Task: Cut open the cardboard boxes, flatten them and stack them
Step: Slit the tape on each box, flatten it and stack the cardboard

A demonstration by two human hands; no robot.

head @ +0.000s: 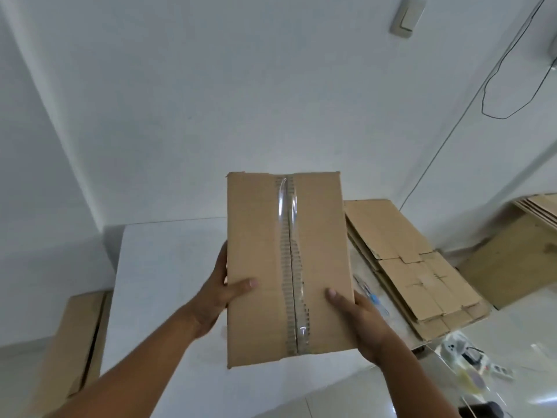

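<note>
Box (pixel 259 267): sealed, held in the air over the white worktop (pixel 156 267), long axis pointing away from the person. The taped face is up and the near end hangs past the worktop's front edge.

Tape (pixel 291 236): a clear strip down the centre seam, glossy and wrinkled, with grey marks along both sides. The seam is uncut.

Handling, as a judgement: probably light and likely empty, since it is carried by its near end alone without visible sag. The panels look stiff and the corners are mostly crisp. The plain card should give good friction, while the tape would be slick, so the seam is a poor place to grip. Best hold is at the side walls or edges, clear of the cut line. The top could dent if pressed mid-panel.

Left hand (pixel 220 291): clamped on the box's left wall, thumb (pixel 244 286) lying flat on the top face. The fingers are hidden behind the box.

Right hand (pixel 358 321): grips the right near edge, thumb (pixel 334 297) on top. Its fingers are out of sight too.

Stack (pixel 416 267) of flattened boxes: on the worktop just right of the held box. A small blue-handled tool (pixel 372 297) lies between them. It may be the cutter, but it is too blurred to say.
</note>
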